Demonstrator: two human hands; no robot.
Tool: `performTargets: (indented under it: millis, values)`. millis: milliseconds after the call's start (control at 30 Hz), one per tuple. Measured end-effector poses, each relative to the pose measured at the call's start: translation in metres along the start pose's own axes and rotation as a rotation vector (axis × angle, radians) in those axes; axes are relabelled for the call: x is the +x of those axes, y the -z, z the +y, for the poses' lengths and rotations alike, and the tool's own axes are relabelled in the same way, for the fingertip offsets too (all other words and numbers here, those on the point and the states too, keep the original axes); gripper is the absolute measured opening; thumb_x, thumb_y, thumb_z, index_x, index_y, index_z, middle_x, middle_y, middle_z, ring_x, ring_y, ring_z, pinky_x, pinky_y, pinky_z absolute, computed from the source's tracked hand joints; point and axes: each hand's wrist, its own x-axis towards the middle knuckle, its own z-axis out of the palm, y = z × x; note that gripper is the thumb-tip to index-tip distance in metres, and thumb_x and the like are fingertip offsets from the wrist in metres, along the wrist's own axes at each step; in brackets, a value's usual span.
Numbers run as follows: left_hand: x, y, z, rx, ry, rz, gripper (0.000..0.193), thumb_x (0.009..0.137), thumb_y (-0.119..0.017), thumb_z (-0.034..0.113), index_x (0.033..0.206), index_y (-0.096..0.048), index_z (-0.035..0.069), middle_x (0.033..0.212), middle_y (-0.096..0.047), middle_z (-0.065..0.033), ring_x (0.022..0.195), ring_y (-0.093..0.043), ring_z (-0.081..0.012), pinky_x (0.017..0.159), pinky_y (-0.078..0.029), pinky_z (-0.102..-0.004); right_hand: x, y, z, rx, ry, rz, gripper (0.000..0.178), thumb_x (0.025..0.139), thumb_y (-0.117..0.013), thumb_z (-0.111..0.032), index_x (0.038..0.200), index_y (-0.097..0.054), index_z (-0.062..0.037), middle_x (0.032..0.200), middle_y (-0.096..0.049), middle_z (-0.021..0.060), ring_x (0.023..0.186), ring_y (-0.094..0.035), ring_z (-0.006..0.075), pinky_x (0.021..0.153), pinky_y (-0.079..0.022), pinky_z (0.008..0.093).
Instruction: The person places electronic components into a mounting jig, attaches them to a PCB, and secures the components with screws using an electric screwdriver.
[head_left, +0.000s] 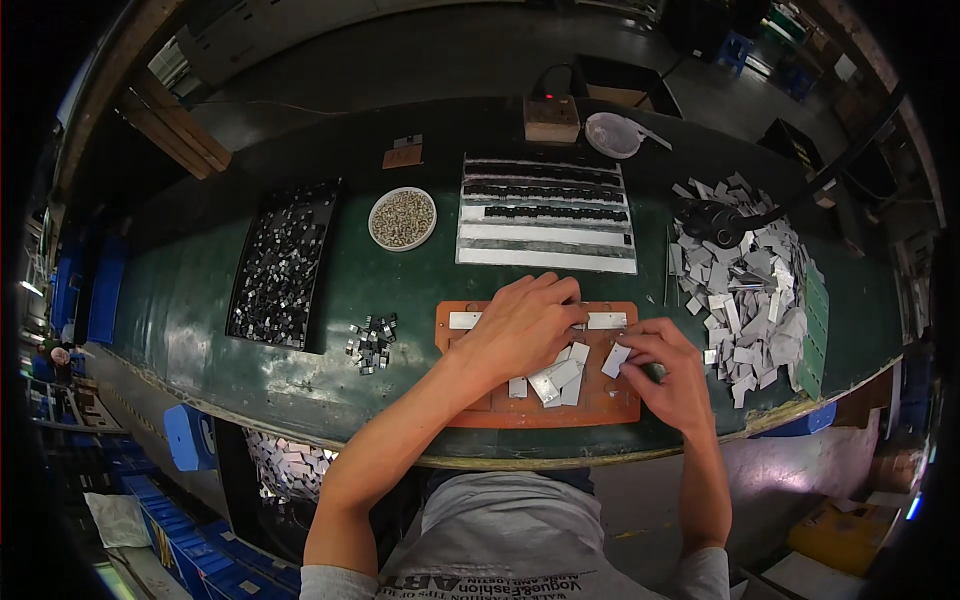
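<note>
**Orange board (615, 410) with loose pale plates (568, 385), on a green bench (190, 300)**

Right hand (675, 378): thumb and fingers pinch a small pale plate (616, 360), held tilted above the right part of the board.

Left hand (532, 322): palm down, fingers bent toward the board's upper edge; whether they grip anything cannot be told, the fingertips being partly hidden. A pale strip shows on either side of this hand, one left (464, 320), one right (607, 320).

Loose pale plates: several, overlapping, on the middle of the board, between the two hands.

To the right: a large heap of pale plates (755, 300), a black lamp head (722, 226) over its upper part; a green perforated strip (816, 335) along its right side.

Beyond the board: a white panel (545, 238) bearing rows of black parts (545, 192).

To the left: a small cluster of black pieces (371, 344); a black tray (325, 285) filled with similar pieces; a round white bowl (402, 248) of small metallic bits (403, 218).

Far side: a brown box (551, 122) with a red light; a white dish (612, 136).
</note>
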Motion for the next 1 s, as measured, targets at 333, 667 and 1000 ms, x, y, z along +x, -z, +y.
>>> performTargets:
  millis: [333, 667, 1000]
  values:
    - [0.005, 0.014, 0.003, 0.073, 0.011, -0.065, 0.026, 0.079, -0.075, 0.015, 0.104, -0.075, 0.010, 0.094, -0.064, -0.0062, 0.093, -0.064, -0.0269, 0.083, -0.053, -0.0414, -0.006, 0.003, 0.011, -0.341, 0.110, 0.054, 0.015, 0.085, -0.076, -0.002, 0.099, -0.072, -0.0016, 0.099, -0.064, 0.0079, 0.083, -0.068, 0.0291, 0.068, -0.054, 0.0368]
    - [0.010, 0.013, -0.003, 0.066, -0.058, -0.072, 0.029, 0.074, -0.077, 0.017, 0.102, -0.076, 0.009, 0.093, -0.064, -0.0081, 0.091, -0.065, -0.0296, 0.082, -0.053, -0.0430, -0.007, -0.012, 0.013, -0.458, 0.243, 0.071, 0.014, 0.081, -0.076, 0.000, 0.094, -0.072, -0.0034, 0.096, -0.064, 0.0087, 0.084, -0.065, 0.0302, 0.072, -0.054, 0.0395]
    - [0.009, 0.014, -0.005, -0.018, 0.010, -0.146, 0.019, 0.079, -0.074, 0.013, 0.097, -0.077, 0.006, 0.099, -0.067, -0.0078, 0.091, -0.067, -0.0295, 0.079, -0.054, -0.0422, 0.000, -0.016, 0.006, -0.421, 0.153, 0.113, 0.010, 0.080, -0.075, 0.000, 0.088, -0.070, -0.0026, 0.094, -0.064, 0.0088, 0.083, -0.065, 0.0313, 0.071, -0.053, 0.0391]
